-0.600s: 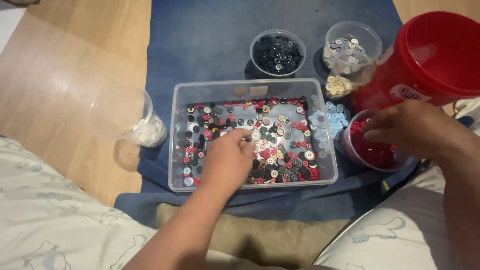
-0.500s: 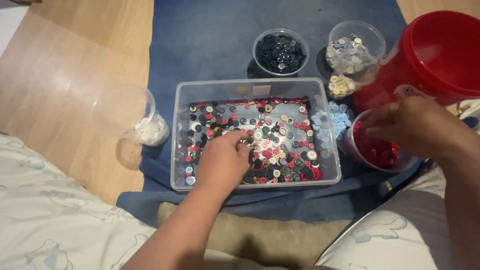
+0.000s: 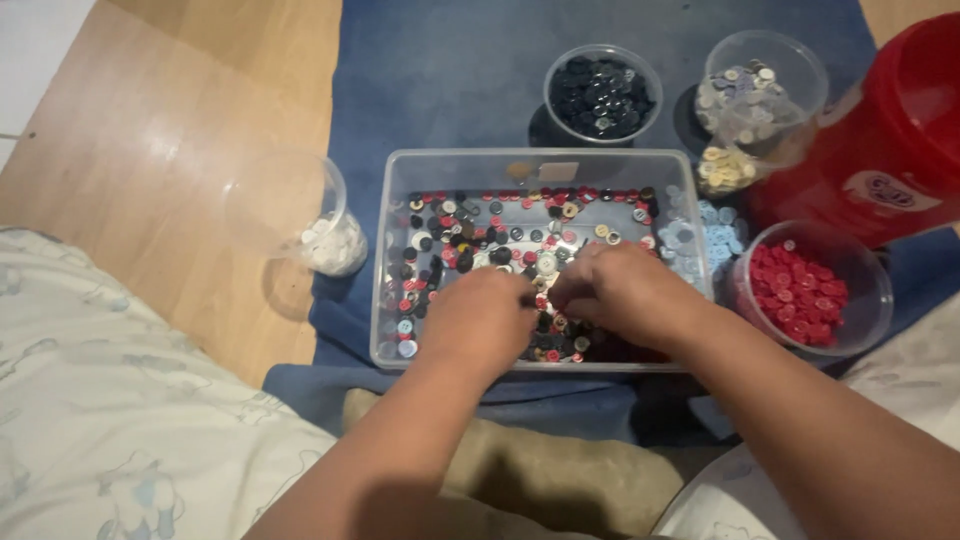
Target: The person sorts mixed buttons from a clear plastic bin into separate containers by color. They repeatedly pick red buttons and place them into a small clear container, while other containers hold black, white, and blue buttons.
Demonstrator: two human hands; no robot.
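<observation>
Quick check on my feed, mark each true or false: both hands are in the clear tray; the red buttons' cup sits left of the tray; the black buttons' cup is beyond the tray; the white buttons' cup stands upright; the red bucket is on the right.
1. Both hands are in the tray. True: the left hand and right hand rest on the mixed buttons.
2. The red-button cup sits left of the tray. False: it is to the right.
3. The black-button cup is beyond the tray. True.
4. The white-button cup stands upright. False: it lies tipped over on its side.
5. The red bucket is on the right. True.
</observation>
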